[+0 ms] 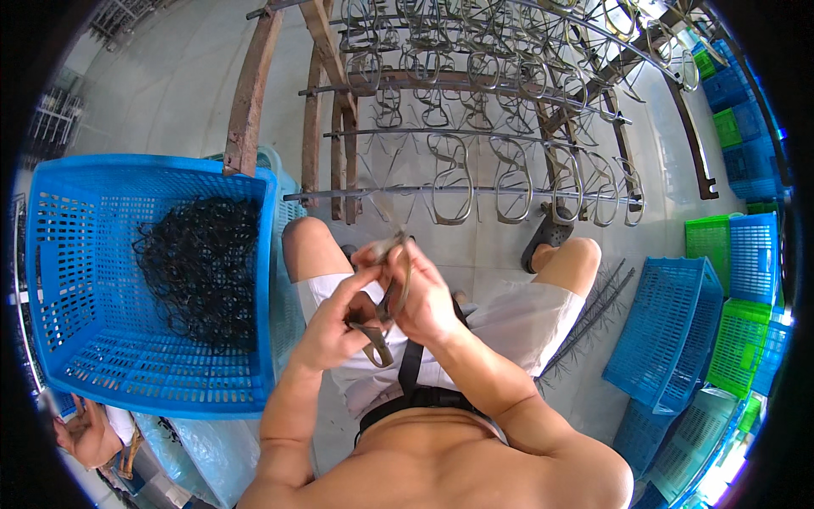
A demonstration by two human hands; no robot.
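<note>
Both my hands meet in front of my lap, with fingers bent and pressed together. My left hand [335, 327] is closed around a grey-brown, loop-shaped frame [379, 349], whose lower loop juts out below the fingers. My right hand [420, 297] is closed on the upper part of the same frame, where a thin curved rim runs along its fingers. The fingertips are smeared by motion, and palms and fingers hide most of the frame. Just beyond my hands, similar metallic eyeglass-shaped frames [451, 180] hang in rows from metal rods [492, 192].
The rods rest on a wooden rack [315, 110]. A large blue basket [157, 403] at left holds tangled black, thin curved pieces [203, 271]. Blue and green baskets [657, 335] stack at right. Dark bristly rods [589, 318] lie on the floor. Another person's arm [93, 437] shows at lower left.
</note>
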